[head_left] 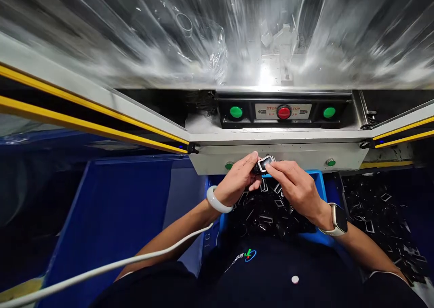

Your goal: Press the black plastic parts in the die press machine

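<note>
Between both hands, above a blue bin, is a small black part with a silver rectangular rim (265, 163). My left hand (241, 174) grips it from the left side, thumb on top, fingers curled below. My right hand (295, 183) pinches its right side, with a fingertip on the dark face inside the rim. Its exact kind I cannot make out. Beneath the hands, the blue bin (319, 181) holds many similar black parts (266, 219), some showing silver rims.
Ahead is a machine front with a red stop button (284, 112) and green buttons (236, 112). Yellow-edged guards (101, 122) flank it. More black parts (373, 213) lie at the right. A white cable (135, 259) runs along my left arm. Clear plastic (217, 50) lies on the machine bed.
</note>
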Demonstrator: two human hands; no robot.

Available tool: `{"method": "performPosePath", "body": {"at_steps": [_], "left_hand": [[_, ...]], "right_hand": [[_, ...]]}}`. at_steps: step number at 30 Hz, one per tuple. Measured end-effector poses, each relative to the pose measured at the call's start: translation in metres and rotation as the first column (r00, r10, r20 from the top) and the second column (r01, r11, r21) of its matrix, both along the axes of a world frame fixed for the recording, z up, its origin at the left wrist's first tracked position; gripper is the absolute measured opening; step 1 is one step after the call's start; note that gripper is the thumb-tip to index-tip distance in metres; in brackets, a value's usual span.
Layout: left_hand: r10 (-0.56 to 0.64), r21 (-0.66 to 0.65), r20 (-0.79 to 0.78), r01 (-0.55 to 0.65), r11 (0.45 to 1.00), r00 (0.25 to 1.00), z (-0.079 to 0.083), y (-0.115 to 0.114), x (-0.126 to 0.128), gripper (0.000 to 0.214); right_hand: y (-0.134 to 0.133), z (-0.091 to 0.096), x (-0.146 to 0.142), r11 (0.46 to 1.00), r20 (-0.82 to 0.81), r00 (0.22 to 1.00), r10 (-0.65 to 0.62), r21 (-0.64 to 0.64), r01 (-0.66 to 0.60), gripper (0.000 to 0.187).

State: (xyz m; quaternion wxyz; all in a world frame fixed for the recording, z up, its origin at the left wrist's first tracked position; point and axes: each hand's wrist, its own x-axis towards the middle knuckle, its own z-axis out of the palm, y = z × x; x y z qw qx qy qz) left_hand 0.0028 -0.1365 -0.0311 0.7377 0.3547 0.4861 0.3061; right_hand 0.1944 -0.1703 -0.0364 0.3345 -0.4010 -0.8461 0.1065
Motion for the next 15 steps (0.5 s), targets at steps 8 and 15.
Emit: {"method": "performPosePath", "body": {"at_steps": [8,15], "left_hand": [[-0.037,0.14,-0.124,0.055,0.989,0.992,0.012,0.027,-0.01,0.046],[0.365,0.641,-0.061,-0.244,0.728,0.929,0.054,0.139,-0.001,0.023]], "right_hand": [[0.045,0.029,0.027,0.978,0.015,0.981,0.194,-0.077,-0.192,0.044],[0.237,0.1,-0.004,0.867,-0.024,0.871,-0.491,-0.106,0.486,0.061]]}}
